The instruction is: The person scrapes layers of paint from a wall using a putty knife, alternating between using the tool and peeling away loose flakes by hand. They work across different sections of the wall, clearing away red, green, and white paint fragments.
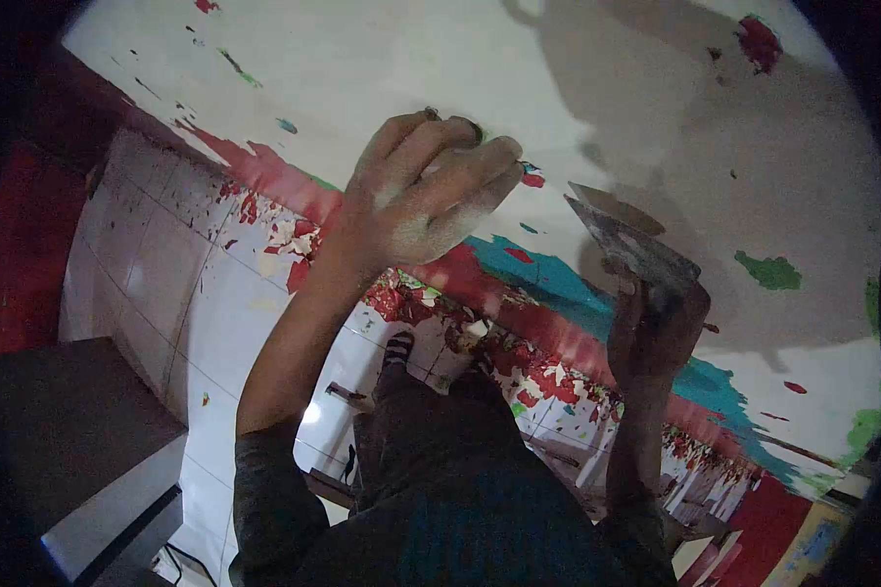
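Note:
My left hand [431, 191], dusty with pale powder, is raised in front of the white wall [382, 68]. Its fingers are curled in; small dark bits show by the fingertips, but what they hold, if anything, I cannot make out. A red paint fleck [533, 180] is beside them on the wall. To the right, my right hand [656, 328] is wrapped round a scraper [641, 245], whose wide flat metal blade points up along the wall. Just below the blade runs a patch of teal paint [548, 279] with ragged edges, above a red band [578, 342].
Peeled paint flakes [396, 298] lie along the wall's foot on the white tiled floor [206, 323]. A dark-topped piece of furniture [78, 421] stands at lower left. My striped footwear [398, 345] is among the flakes. Green patches [768, 271] dot the wall at right.

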`<state>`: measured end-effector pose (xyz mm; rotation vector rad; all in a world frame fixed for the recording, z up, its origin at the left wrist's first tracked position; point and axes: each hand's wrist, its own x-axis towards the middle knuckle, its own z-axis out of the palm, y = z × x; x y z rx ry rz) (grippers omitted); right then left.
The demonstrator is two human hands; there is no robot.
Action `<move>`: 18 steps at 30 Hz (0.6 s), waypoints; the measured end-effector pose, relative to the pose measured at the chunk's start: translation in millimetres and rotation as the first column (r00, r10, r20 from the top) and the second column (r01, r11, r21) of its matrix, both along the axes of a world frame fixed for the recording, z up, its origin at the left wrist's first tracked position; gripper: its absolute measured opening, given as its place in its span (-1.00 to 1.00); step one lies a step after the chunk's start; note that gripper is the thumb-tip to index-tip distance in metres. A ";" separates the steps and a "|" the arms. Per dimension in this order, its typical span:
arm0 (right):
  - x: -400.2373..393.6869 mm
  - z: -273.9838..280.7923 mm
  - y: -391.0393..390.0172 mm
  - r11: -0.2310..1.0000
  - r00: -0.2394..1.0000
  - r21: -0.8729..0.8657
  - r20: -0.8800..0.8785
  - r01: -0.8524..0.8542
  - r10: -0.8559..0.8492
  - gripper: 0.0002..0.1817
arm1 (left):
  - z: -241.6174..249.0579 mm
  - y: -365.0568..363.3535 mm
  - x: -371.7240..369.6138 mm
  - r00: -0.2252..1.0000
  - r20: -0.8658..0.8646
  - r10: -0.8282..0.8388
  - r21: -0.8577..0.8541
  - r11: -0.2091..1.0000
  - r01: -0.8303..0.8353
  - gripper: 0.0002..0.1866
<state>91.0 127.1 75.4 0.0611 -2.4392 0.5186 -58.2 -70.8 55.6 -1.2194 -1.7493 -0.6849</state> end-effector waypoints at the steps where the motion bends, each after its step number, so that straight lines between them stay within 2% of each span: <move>1: 0.5 -2.9 1.7 1.000 0.998 0.013 -0.056 -0.019 0.020 -0.57 | -2.1 1.3 3.1 0.998 0.063 0.011 0.010 1.000 -0.011 -0.66; 3: 0.1 -1.2 0.0 0.983 0.999 -0.182 0.040 -0.024 0.032 -0.59 | -3.4 3.4 4.2 0.998 0.053 0.041 0.012 0.999 -0.041 -0.73; 5: 0.1 -1.5 1.2 0.978 0.998 -0.208 0.049 -0.028 0.039 -0.60 | -3.6 6.0 5.8 0.996 0.053 0.073 0.023 0.997 -0.074 -0.77; 10: 1.4 6.1 -1.8 0.992 0.998 0.126 -0.064 0.008 0.001 -0.61 | -8.3 12.3 12.4 0.988 0.123 0.091 0.099 0.990 -0.104 -0.80; 16: 0.9 -9.0 2.3 0.992 0.998 -0.124 -0.059 -0.037 0.029 -0.61 | -15.9 24.3 25.4 0.960 0.269 0.080 0.236 0.961 -0.146 -0.74; 18: 0.0 -9.8 3.7 0.995 0.998 -0.088 -0.059 -0.038 0.033 -0.61 | -22.8 24.8 23.3 0.968 0.243 0.058 0.262 0.957 -0.123 -0.73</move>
